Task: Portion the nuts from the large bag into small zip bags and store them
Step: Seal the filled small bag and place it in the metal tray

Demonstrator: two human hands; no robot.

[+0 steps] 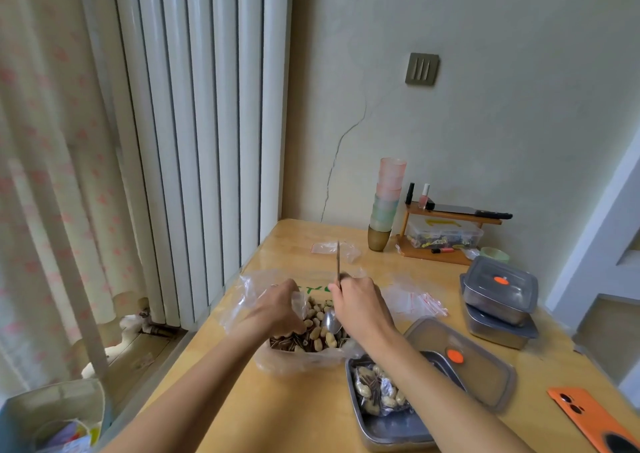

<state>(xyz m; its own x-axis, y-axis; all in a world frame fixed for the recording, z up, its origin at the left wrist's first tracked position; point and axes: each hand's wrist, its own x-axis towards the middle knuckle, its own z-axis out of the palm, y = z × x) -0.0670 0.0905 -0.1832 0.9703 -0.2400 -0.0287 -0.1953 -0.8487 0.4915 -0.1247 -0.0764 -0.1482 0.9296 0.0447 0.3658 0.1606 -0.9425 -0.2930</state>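
The large bag (294,362) lies open mid-surface, nearer the left edge, full of nuts (317,328). The left hand (277,309) grips the clear plastic at its mouth. The right hand (360,305) holds a spoon (330,321), bowl down among the nuts and handle upright. Empty small zip bags (415,302) lie just right. Towards the near edge, an open steel container (381,432) holds a filled zip bag (377,390), its lid (485,376) beside it.
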